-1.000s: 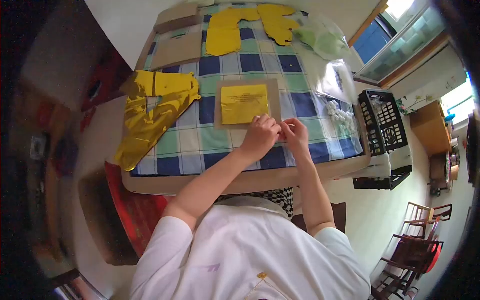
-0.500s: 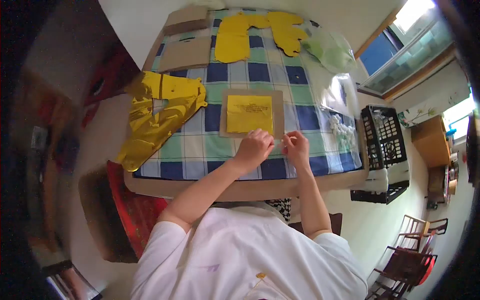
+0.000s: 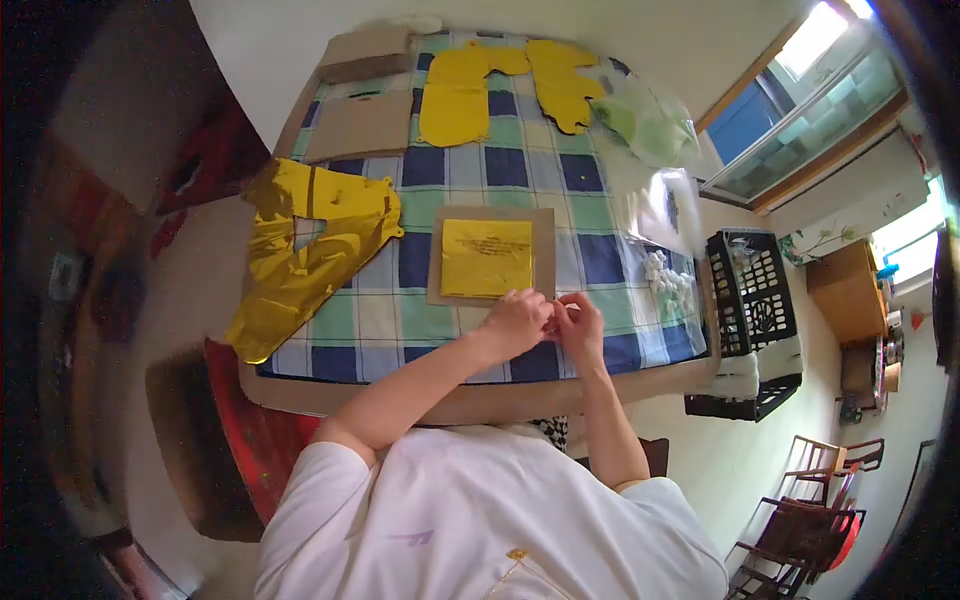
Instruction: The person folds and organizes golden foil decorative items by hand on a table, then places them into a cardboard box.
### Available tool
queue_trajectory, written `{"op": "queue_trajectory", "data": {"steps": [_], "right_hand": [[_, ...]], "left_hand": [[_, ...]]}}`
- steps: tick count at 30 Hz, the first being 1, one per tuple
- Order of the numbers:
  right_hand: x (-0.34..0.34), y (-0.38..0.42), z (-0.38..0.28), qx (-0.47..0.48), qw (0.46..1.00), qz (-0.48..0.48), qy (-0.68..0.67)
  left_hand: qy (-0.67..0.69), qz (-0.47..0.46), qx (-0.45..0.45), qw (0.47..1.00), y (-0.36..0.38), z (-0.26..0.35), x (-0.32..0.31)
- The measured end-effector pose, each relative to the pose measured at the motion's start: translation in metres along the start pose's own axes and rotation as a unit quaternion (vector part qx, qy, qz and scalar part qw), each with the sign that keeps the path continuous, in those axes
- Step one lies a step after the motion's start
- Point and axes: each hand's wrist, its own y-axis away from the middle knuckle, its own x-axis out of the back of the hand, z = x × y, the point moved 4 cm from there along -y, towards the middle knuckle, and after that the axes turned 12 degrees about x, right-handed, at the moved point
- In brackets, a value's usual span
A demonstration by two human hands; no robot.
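My left hand (image 3: pixel 515 322) and my right hand (image 3: pixel 581 325) meet fingertip to fingertip just below the lower right corner of a brown cardboard sheet (image 3: pixel 543 250). A folded yellow foil square (image 3: pixel 487 258) lies on that sheet. Both hands pinch a small pale piece between them, too small to identify. They hover over the blue, green and white checked tablecloth (image 3: pixel 380 310), near the table's front edge.
A crumpled gold foil balloon (image 3: pixel 300 240) hangs over the left edge. Yellow foil shapes (image 3: pixel 455 90), more cardboard sheets (image 3: pixel 360 125) and clear bags (image 3: pixel 650 120) lie farther back. White bits (image 3: pixel 668 275) sit at right, beside black crates (image 3: pixel 755 300). Chairs (image 3: pixel 810 510) stand lower right.
My hands drew apart with a pale strip between them, then came back together below the cardboard. The view shifted slightly; nothing else on the table moved.
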Motion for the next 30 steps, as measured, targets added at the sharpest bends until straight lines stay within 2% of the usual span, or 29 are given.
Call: {"op": "queue_trajectory", "data": {"steps": [3, 5, 12, 14, 17, 18, 20, 23, 26, 30], "right_hand": [[0.002, -0.001, -0.005, 0.029, 0.999, -0.008, 0.021], [0.003, -0.002, -0.002, -0.003, 1.000, -0.004, 0.003], [0.005, -0.001, 0.002, -0.012, 0.999, 0.006, -0.047], [0.007, -0.003, 0.002, 0.018, 1.000, 0.010, 0.016], [0.006, -0.004, 0.007, 0.060, 0.996, 0.018, 0.058], [0.005, -0.004, 0.005, 0.074, 0.995, 0.020, 0.063], [0.007, -0.007, 0.001, 0.042, 0.998, 0.016, 0.053], [0.010, -0.012, 0.005, 0.025, 0.998, 0.005, 0.055], [0.008, -0.010, 0.007, 0.025, 0.998, -0.007, 0.065], [0.008, -0.013, 0.013, 0.069, 0.996, 0.004, 0.059]], "left_hand": [[0.046, -0.019, 0.012, 0.999, -0.003, 0.000, 0.005], [0.053, -0.038, 0.011, 0.998, -0.008, -0.002, 0.004], [0.021, 0.003, -0.020, 1.000, -0.012, 0.006, 0.001], [0.036, -0.008, -0.022, 0.999, -0.009, 0.007, 0.007], [0.110, -0.040, -0.003, 0.993, -0.008, 0.000, 0.013], [0.168, -0.080, -0.002, 0.983, -0.007, 0.000, 0.015], [0.281, -0.156, 0.001, 0.947, -0.003, 0.003, 0.022], [0.287, -0.110, 0.041, 0.951, 0.000, -0.001, 0.041], [0.128, -0.036, 0.054, 0.990, -0.004, -0.009, 0.035], [0.031, -0.026, -0.005, 0.999, -0.011, 0.003, 0.012]]}}
